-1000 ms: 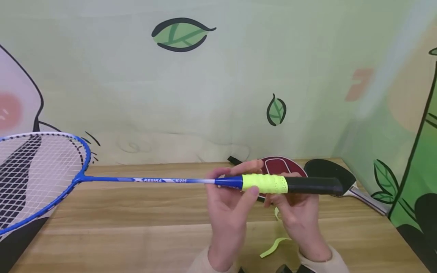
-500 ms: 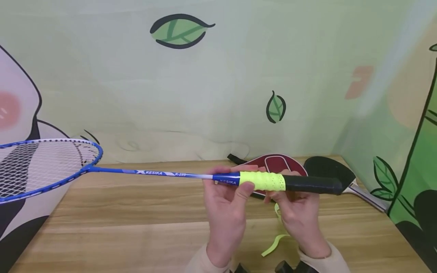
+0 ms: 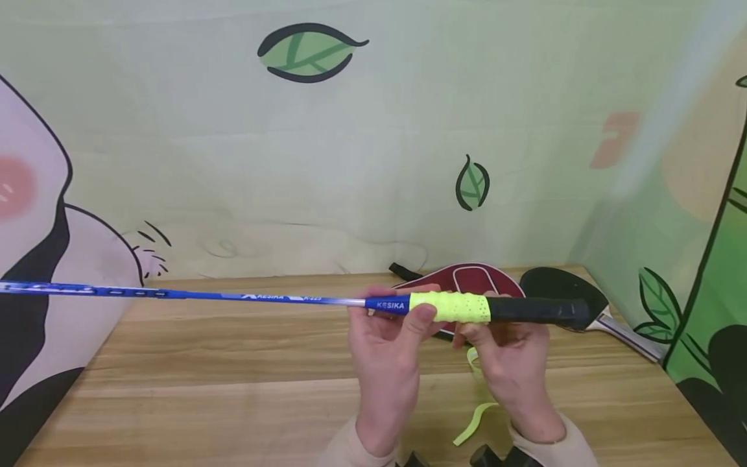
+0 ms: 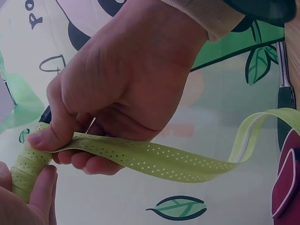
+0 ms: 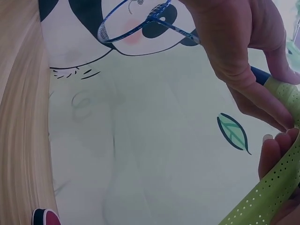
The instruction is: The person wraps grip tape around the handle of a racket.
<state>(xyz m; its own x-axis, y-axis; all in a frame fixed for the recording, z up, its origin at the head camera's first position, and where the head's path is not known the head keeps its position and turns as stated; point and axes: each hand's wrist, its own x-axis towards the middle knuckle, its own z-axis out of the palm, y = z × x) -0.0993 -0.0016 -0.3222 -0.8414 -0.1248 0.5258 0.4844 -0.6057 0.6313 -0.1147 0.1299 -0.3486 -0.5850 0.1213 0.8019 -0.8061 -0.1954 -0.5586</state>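
A blue badminton racket [image 3: 223,296] lies level across the head view, its head turned edge-on at the left. Perforated yellow overgrip tape [image 3: 449,307] wraps the cone end of its handle; the rest of the handle [image 3: 533,310] is black. My left hand [image 3: 385,366] holds the handle at the cone and first wraps, thumb on the yellow tape. My right hand [image 3: 516,373] pinches the tape where it leaves the handle. From there the loose tape strip [image 4: 183,166] runs off in the left wrist view, and its tail hangs below my right hand in the head view.
Behind my hands, a dark red paddle-shaped case [image 3: 493,279] with a black strap lies on the wooden table [image 3: 233,376]. A black table tennis bat [image 3: 563,292] lies to its right. A cartoon-printed backdrop [image 3: 373,143] stands along the table's back edge.
The racket has rolled about its long axis, so its strung face went from facing the camera to edge-on. Both hands kept nearly the same place on the handle.
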